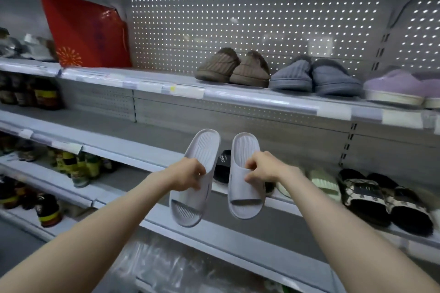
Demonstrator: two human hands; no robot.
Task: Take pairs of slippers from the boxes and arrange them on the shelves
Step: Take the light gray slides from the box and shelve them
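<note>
Our left hand (188,175) fingers grip the left slide (190,207) at its strap; our right hand (264,169) fingers grip the right slide (245,200). We hold both before the shelf (285,219), heels up.

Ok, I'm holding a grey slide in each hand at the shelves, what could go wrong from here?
The left hand and right hand each seem to grip only a strap, so the left slide or right slide could slip. Setting them down may knock the black slipper behind them.
</note>
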